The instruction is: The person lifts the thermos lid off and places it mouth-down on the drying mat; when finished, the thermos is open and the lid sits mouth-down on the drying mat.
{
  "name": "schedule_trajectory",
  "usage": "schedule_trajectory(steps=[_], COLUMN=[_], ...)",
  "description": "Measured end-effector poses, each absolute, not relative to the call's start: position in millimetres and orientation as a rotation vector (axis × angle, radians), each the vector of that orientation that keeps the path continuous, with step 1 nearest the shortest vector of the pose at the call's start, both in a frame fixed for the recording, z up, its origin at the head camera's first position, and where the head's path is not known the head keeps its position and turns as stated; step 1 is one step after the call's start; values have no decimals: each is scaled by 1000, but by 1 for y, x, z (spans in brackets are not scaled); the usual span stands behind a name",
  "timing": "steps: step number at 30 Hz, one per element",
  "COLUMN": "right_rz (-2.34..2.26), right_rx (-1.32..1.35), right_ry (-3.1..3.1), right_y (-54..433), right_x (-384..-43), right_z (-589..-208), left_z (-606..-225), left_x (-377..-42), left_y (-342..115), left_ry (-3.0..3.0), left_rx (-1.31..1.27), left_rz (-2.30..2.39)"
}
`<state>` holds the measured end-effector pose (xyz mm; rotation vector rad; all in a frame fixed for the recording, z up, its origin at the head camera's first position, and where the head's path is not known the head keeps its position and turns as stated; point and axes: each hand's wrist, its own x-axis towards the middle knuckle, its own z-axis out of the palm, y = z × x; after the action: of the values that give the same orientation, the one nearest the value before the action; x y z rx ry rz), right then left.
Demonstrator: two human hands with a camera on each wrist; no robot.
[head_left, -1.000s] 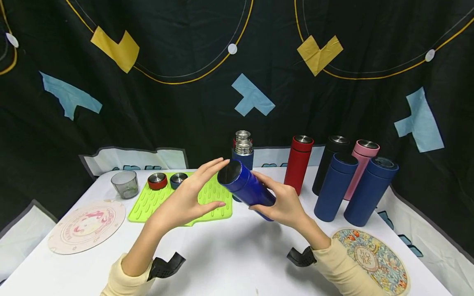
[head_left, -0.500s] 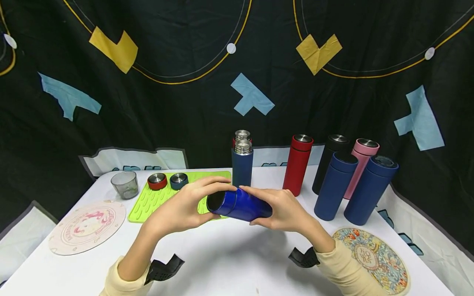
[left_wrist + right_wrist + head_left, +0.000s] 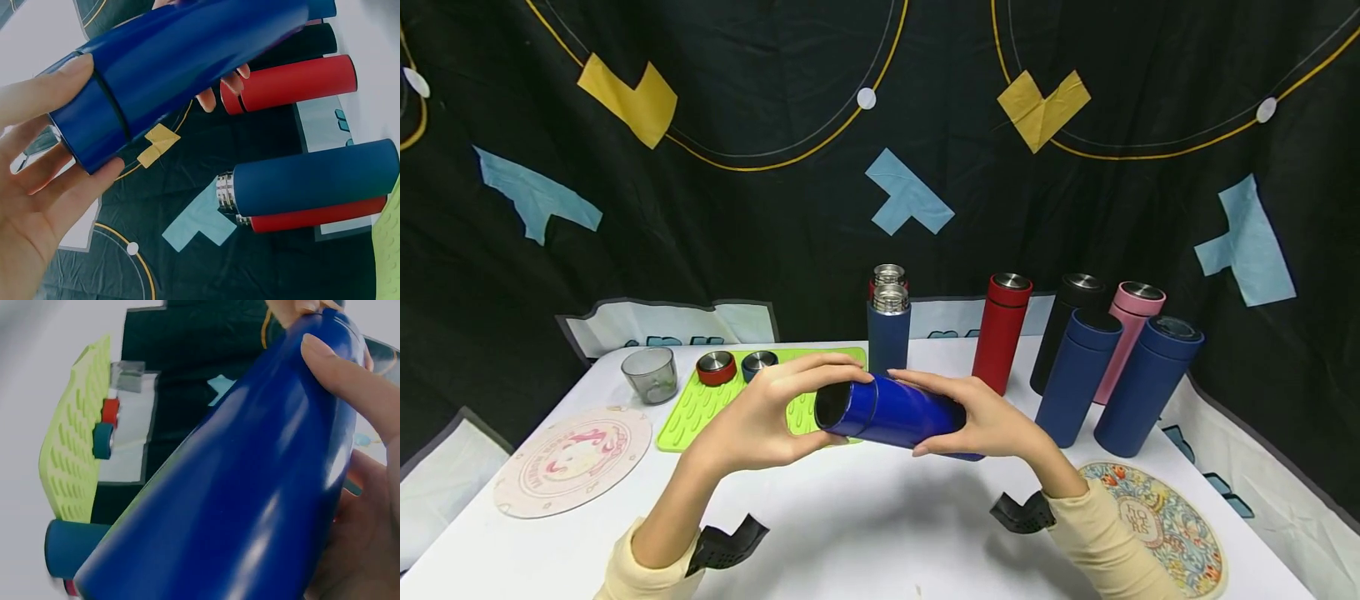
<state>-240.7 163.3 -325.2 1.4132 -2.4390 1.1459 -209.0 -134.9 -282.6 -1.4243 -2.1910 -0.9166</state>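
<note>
On the left of the worktop (image 3: 820, 550), a glass cup (image 3: 650, 375) stands beside a green mat (image 3: 688, 417). The left hand (image 3: 760, 417) grips the cap (image 3: 856, 408) of a glossy blue flask (image 3: 901, 412) (held tilted above the worktop); the right hand (image 3: 988, 417) grips its body. Farther right stands a capped red bottle (image 3: 1002, 333).

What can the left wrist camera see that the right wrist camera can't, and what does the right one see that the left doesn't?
Only the left wrist view shows the capped red flask, the black flask and a yellow patch.
Only the right wrist view shows the red lid, the blue lid and the glass cup.
Both show the shiny blue flask, the left hand, the right hand and the green mat.
</note>
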Motion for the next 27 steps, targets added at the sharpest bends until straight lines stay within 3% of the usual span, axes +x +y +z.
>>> schedule_trajectory(steps=[13,27], right_rz=[1107,1074], right_rx=[1566,1499], right_ry=[-2310,-2286], right_y=[171,168], right_x=[-241,-238], right_z=[-322,-324], left_z=[-283,-286], left_x=[-203,-208], left_y=[-130,-132], left_ry=[-2143,-2160], left_rx=[-1450,-1371], left_rz=[-987,-1039])
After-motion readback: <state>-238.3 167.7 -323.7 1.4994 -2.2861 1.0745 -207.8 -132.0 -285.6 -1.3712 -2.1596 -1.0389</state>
